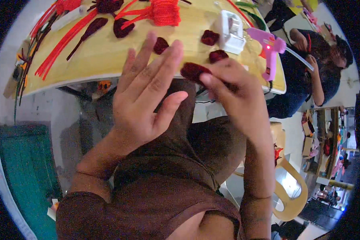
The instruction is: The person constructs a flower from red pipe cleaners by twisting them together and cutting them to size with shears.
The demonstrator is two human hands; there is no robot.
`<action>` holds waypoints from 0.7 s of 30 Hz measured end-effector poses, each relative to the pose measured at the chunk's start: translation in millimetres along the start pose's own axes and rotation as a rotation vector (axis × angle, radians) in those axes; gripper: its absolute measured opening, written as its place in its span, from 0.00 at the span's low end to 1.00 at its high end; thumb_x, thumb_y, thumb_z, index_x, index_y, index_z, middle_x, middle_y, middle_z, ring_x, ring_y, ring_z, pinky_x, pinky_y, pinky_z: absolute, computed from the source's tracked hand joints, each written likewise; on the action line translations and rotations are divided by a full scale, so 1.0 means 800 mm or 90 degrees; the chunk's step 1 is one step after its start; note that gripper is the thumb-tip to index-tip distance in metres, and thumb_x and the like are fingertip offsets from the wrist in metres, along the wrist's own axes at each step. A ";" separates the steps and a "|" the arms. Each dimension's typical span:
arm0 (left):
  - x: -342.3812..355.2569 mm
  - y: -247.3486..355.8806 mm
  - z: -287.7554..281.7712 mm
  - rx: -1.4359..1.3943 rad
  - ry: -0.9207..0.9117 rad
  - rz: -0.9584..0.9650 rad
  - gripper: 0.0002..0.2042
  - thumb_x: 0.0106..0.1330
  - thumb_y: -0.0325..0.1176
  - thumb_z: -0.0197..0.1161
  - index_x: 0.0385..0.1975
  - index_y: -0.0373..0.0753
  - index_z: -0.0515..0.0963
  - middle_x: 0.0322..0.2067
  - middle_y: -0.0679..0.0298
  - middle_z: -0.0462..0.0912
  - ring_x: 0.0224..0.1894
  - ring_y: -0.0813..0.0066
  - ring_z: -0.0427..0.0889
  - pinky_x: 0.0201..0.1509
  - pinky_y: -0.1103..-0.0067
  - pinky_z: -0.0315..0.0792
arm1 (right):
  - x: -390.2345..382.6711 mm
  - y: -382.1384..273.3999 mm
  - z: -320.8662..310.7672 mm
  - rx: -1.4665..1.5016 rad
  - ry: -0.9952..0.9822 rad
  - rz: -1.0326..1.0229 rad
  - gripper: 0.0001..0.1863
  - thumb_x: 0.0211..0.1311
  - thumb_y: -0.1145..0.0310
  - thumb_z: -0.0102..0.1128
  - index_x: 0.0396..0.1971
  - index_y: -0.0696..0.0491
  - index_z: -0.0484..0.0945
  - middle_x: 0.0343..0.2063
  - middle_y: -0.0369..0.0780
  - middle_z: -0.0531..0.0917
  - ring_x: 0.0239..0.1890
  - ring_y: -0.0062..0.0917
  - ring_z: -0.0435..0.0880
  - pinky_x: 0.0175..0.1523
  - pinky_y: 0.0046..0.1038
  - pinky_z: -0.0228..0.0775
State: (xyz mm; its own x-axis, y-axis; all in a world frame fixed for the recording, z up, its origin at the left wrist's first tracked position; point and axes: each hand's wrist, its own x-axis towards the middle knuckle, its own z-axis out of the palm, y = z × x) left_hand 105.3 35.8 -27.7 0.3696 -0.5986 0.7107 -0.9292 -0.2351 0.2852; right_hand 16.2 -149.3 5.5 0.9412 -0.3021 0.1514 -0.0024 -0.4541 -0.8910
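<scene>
My right hand (pixel 238 86) pinches a dark red fuzzy petal-shaped piece (pixel 194 72) between thumb and fingers, just off the table's near edge. Beside it, my left hand (pixel 146 90) is held up with its fingers stretched and apart, holding nothing. Similar dark red pieces lie on the table: one (pixel 161 46) behind my left fingertips, another (pixel 210 37) farther back, and a third (pixel 218 56) close behind my right hand. A longer dark red piece with a stem (pixel 93 30) lies to the left.
Bright red pipe cleaners (pixel 164 14) lie bundled at the back of the yellow table (pixel 120 52). On the right stand a white tape dispenser (pixel 232 34) and a pink glue gun (pixel 271 50) with a red light. Another person (pixel 328 68) works beyond the right edge. A yellowish plastic chair (pixel 294 200) stands lower right.
</scene>
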 end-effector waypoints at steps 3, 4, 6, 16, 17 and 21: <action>-0.006 -0.007 0.002 0.088 -0.074 -0.048 0.30 0.63 0.43 0.58 0.62 0.33 0.63 0.64 0.55 0.64 0.69 0.51 0.56 0.68 0.52 0.44 | 0.047 0.009 0.016 -0.108 -0.066 -0.085 0.10 0.56 0.70 0.63 0.36 0.58 0.82 0.29 0.46 0.81 0.30 0.37 0.80 0.38 0.31 0.72; -0.007 -0.007 0.005 0.136 -0.138 -0.063 0.31 0.64 0.43 0.57 0.63 0.32 0.60 0.65 0.55 0.62 0.70 0.49 0.52 0.68 0.49 0.41 | 0.057 0.011 0.022 -0.138 -0.073 -0.097 0.11 0.54 0.69 0.64 0.35 0.58 0.83 0.28 0.48 0.81 0.32 0.41 0.81 0.40 0.33 0.72; -0.005 -0.010 0.014 0.143 -0.163 -0.092 0.35 0.60 0.47 0.60 0.64 0.34 0.60 0.65 0.58 0.62 0.70 0.51 0.52 0.67 0.44 0.37 | 0.064 0.015 0.027 -0.148 -0.090 -0.095 0.11 0.53 0.68 0.64 0.35 0.58 0.82 0.27 0.48 0.82 0.34 0.41 0.81 0.41 0.34 0.73; 0.009 -0.016 0.025 0.191 -0.306 -0.056 0.39 0.52 0.54 0.63 0.61 0.35 0.64 0.65 0.60 0.62 0.71 0.52 0.49 0.65 0.40 0.26 | 0.037 -0.005 0.000 -0.408 -0.042 -0.202 0.18 0.40 0.69 0.72 0.37 0.53 0.84 0.38 0.39 0.83 0.45 0.31 0.78 0.52 0.30 0.68; 0.010 -0.016 0.028 0.169 -0.305 -0.054 0.40 0.52 0.54 0.63 0.62 0.35 0.64 0.65 0.59 0.62 0.71 0.51 0.49 0.65 0.40 0.25 | 0.035 0.000 0.000 -0.420 -0.031 -0.198 0.17 0.41 0.69 0.72 0.37 0.53 0.84 0.38 0.39 0.83 0.44 0.31 0.78 0.52 0.30 0.68; 0.006 -0.022 0.032 0.177 -0.319 -0.036 0.41 0.49 0.53 0.64 0.62 0.36 0.63 0.66 0.59 0.61 0.71 0.49 0.48 0.65 0.42 0.22 | 0.042 0.017 -0.002 -0.404 -0.012 -0.190 0.15 0.43 0.72 0.70 0.36 0.54 0.84 0.38 0.40 0.83 0.44 0.30 0.78 0.50 0.29 0.69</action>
State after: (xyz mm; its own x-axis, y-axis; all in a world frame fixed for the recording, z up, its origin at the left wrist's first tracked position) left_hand 123.1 17.3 -45.7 0.4345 -0.8530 0.2892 -0.8992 -0.4291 0.0853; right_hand 47.1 -166.7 -1.3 0.9379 -0.0757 0.3384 0.0662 -0.9188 -0.3891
